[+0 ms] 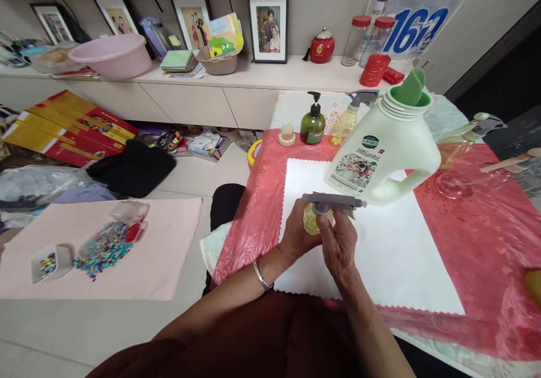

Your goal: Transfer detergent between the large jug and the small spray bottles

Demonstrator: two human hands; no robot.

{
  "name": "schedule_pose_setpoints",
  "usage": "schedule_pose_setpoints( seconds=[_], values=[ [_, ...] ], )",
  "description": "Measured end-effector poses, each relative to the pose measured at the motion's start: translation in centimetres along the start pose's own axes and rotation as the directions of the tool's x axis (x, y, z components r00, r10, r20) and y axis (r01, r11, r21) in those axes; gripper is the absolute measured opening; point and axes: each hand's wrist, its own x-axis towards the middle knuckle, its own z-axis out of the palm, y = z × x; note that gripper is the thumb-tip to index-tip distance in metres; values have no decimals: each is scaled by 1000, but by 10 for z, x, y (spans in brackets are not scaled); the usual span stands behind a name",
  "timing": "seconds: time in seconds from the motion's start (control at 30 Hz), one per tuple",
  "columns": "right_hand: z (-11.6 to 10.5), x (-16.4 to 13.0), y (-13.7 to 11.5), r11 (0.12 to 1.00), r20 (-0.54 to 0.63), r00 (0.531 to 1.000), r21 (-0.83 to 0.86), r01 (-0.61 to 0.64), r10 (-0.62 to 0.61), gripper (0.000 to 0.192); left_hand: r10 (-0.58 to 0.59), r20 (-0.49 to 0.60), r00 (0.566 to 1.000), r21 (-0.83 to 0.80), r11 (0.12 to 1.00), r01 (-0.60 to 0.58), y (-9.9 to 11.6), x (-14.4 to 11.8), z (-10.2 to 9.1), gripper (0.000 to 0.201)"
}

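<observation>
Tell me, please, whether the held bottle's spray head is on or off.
On: the grey spray head sits atop the bottle; how tightly, I cannot tell.

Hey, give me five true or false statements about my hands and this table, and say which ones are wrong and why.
1. The left hand and right hand are both on a spray bottle. True.
2. The bracelet is on the right wrist. False: the bracelet is on the left wrist.
3. The large jug lies on its side. False: the jug stands on its base on the white mat.
4. The green bottle has a black pump. True.
5. The held bottle's spray head is red. False: it is gray.
</observation>
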Motion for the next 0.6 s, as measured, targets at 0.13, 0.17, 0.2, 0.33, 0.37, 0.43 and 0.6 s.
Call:
schedule_pose_setpoints(
  seconds=[0.13,0.17,0.2,0.33,0.37,0.43,0.6],
  values=[
    [5,-3,3,998,-93,996,-61,5,-11,43,-37,-9,999,29,999,37,3,0,-2,41],
    [6,-3,3,997,-113,994,-72,5,-13,44,-37,-7,999,34,999,38,5,1,-2,39],
    [7,-4,3,997,-121,992,-80,6,-15,45,-33,0,999,33,999,33,6,2,-3,37],
    [5,-2,2,999,0,999,8,40,-40,49,0,48,999,-10,1000,1,9,4,-4,39],
    [4,-2,2,998,40,998,50,39,-41,49,-6,37,999,-18,1000,7,8,4,-3,45],
    [2,-1,2,993,82,996,119,10,-20,47,-39,-13,999,-22,999,39,5,1,-1,59],
    [4,-4,5,991,36,998,121,-59,55,42,-66,-45,997,-65,996,63,-2,-3,2,56]
  ],
)
